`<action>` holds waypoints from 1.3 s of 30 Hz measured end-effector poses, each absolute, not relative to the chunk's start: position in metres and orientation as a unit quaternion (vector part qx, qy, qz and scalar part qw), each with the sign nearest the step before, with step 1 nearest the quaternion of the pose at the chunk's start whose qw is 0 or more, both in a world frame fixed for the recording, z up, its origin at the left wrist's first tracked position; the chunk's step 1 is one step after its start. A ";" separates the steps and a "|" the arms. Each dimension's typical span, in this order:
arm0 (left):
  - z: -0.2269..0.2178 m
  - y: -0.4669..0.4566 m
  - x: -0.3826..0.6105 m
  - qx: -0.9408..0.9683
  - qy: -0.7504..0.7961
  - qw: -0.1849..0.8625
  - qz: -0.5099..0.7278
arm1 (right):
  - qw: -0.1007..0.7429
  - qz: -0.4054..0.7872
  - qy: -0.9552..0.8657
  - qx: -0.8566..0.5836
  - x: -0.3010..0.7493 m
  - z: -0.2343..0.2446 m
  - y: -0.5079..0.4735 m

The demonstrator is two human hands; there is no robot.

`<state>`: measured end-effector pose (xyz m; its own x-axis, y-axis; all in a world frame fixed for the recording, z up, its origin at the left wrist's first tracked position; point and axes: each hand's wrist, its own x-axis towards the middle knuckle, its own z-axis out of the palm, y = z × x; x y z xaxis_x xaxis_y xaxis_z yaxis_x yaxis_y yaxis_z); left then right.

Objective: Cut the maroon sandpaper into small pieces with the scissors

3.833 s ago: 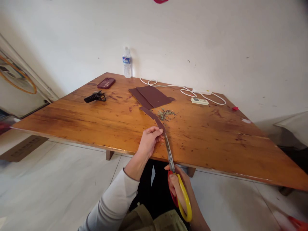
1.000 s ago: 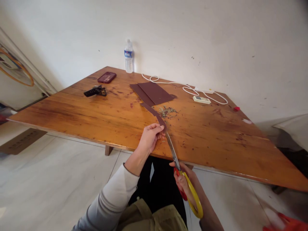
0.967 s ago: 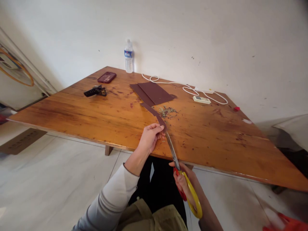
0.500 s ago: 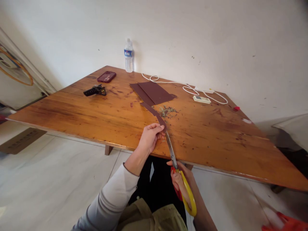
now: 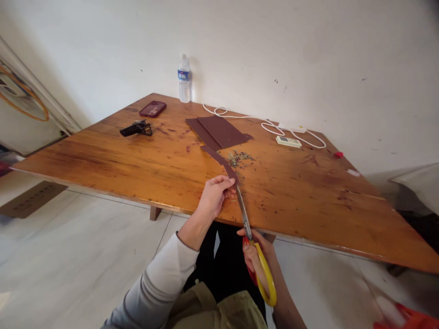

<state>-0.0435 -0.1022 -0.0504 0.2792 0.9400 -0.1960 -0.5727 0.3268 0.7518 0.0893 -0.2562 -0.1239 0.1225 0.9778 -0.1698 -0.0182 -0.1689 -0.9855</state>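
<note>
My left hand [image 5: 214, 197] pinches the near end of a long dark brown paper strip [image 5: 218, 159] that runs away across the wooden table [image 5: 120, 164]. My right hand [image 5: 258, 262] is closed round the yellow and red handles of scissors [image 5: 255, 249]. The scissor blades point up to the strip's end, right beside my left fingertips. A small pile of cut scraps [image 5: 239, 158] lies just beyond the strip.
Brown paper sheets [image 5: 219, 131] lie mid-table. Farther off are a water bottle [image 5: 184, 85], a dark red phone [image 5: 152, 109], a black tool [image 5: 136, 130], a white cable [image 5: 240, 119] and a small white device [image 5: 288, 142]. A red object [image 5: 338, 154] sits at the right edge.
Over the last second my right hand with the scissors has shifted slightly left and the handles have closed a little. My left hand keeps its grip on the strip.
</note>
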 end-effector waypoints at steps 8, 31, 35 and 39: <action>-0.049 -0.103 -0.043 0.275 0.324 0.743 0.518 | 0.480 0.496 -0.391 -0.609 0.074 -0.115 -0.264; -0.050 -0.103 -0.045 0.299 0.329 0.750 0.490 | 0.427 0.499 -0.530 -0.537 0.117 -0.100 -0.262; -0.049 -0.103 -0.046 0.298 0.328 0.751 0.489 | 0.415 0.489 -0.530 -0.555 0.122 -0.093 -0.259; -0.048 -0.104 -0.046 0.297 0.329 0.752 0.489 | 0.407 0.470 -0.538 -0.569 0.125 -0.087 -0.257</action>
